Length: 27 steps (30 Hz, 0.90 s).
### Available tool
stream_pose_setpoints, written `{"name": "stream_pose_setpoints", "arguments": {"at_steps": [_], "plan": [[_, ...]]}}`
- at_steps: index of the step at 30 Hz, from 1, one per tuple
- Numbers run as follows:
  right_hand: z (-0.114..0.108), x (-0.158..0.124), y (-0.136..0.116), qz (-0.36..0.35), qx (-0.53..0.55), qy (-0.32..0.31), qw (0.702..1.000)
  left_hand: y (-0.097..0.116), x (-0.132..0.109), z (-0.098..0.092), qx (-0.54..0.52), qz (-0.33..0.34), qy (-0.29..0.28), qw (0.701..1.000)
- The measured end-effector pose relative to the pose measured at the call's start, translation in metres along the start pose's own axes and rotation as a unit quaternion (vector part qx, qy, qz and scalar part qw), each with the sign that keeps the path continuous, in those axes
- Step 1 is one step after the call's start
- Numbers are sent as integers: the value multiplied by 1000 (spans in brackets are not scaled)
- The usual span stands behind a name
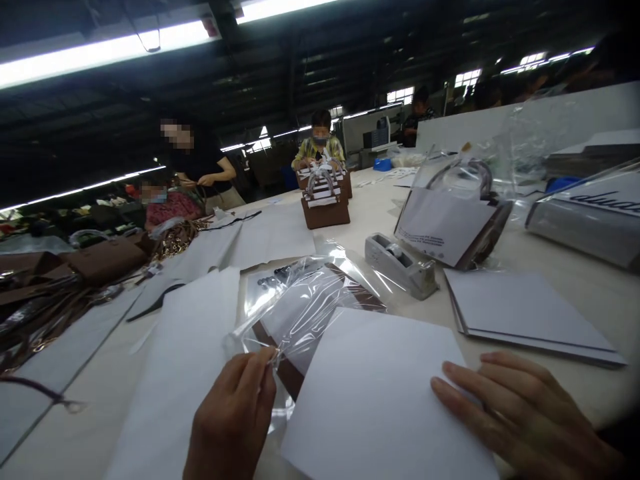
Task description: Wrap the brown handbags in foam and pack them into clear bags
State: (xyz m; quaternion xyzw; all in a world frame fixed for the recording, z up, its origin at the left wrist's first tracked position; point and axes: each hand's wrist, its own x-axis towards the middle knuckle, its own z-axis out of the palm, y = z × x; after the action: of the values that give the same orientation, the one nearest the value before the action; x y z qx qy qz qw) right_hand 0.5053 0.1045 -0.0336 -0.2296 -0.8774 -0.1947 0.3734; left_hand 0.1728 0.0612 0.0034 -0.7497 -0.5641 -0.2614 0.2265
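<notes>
My left hand [234, 412] pinches the edge of a clear plastic bag [305, 303]. Inside that plastic lies a brown handbag [285, 370] with a white sheet over its face. Fingers outstretched, my right hand [515, 400] rests on the right edge of a large white board [390, 393], whose upper left corner overlaps the wrapped handbag. Beyond it stands a grey tape dispenser [401, 263]. A stack of white boards [530, 313] lies just past my right hand. The far side of the wrapped handbag is partly hidden by glare on the plastic.
A plastic-wrapped handbag [445, 217] stands at the right, near another wrapped package [590, 220]. Brown handbags [325, 213] line up farther back, before a seated person [320, 143]. More brown bags and straps [105, 263] pile up at left. White paper [185, 373] covers the table's left part.
</notes>
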Motion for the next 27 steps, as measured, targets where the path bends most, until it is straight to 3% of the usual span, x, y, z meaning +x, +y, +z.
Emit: {"name": "stream_pose_setpoints", "arguments": {"at_steps": [3, 6, 10, 14, 20, 23, 27], "plan": [[0, -7, -11, 5, -2, 2, 1000, 13, 12, -8, -55, -41, 8, 998], [2, -9, -16, -33, -18, 11, 999, 22, 18, -9, -92, -61, 12, 994], [5, -14, -6, -19, -25, -8, 999, 20, 11, 0, -107, -19, -21, 994], [21, -14, 0, 12, -22, -9, 1000, 23, 3, 0, -143, -50, -30, 988], [78, 52, -19, -17, 54, 12, 998, 51, 14, -4, -153, -40, -9, 987], [104, 81, -25, -26, 47, -20, 998, 54, 17, 10, -108, -26, 4, 994], [118, 81, -23, -4, 27, -48, 998, 37, 10, 41, -53, 32, -28, 998]]}}
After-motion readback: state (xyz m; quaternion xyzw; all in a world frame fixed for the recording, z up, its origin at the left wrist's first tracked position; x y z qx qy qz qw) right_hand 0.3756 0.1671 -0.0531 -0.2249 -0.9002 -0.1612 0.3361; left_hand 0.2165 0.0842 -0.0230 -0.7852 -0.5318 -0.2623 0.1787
